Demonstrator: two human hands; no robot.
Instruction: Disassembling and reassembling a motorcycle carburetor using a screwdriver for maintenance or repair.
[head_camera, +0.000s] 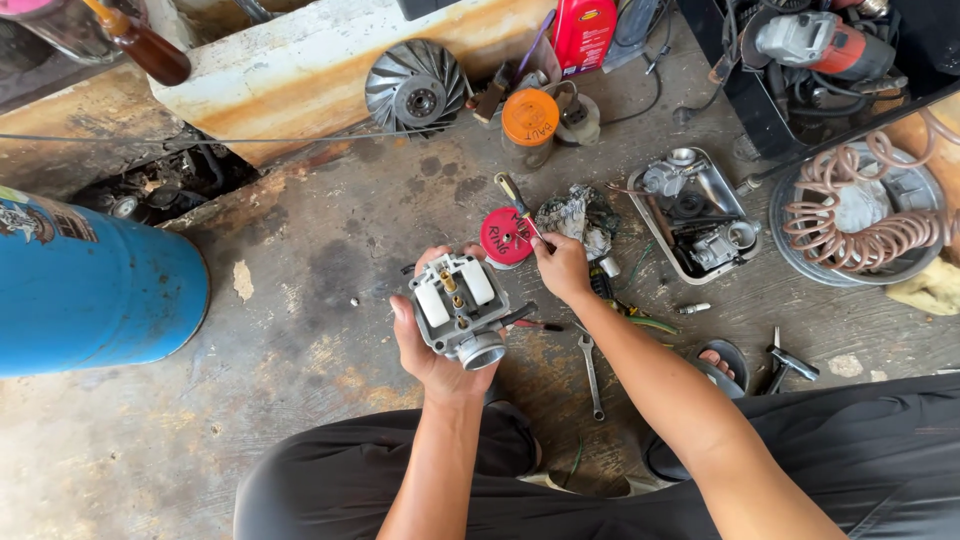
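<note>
My left hand (432, 350) holds a grey metal carburetor (460, 310) over the stained concrete floor, its open side up, showing two white floats and a brass jet. My right hand (562, 268) is just right of it and grips a screwdriver (520, 207) with a yellow and dark handle. The screwdriver points up and away, over a round red lid (503, 238). A dirty rag (575, 215) lies just beyond my right hand.
A metal tray (745, 215) with carburetor parts sits to the right, beside a round pan (905, 265) holding a coiled hose. A blue cylinder (95, 290) lies at the left. A wrench (592, 370) and pliers (790, 362) rest on the floor near my knees. A finned pulley (415, 92) and an orange-lidded jar (529, 120) stand farther back.
</note>
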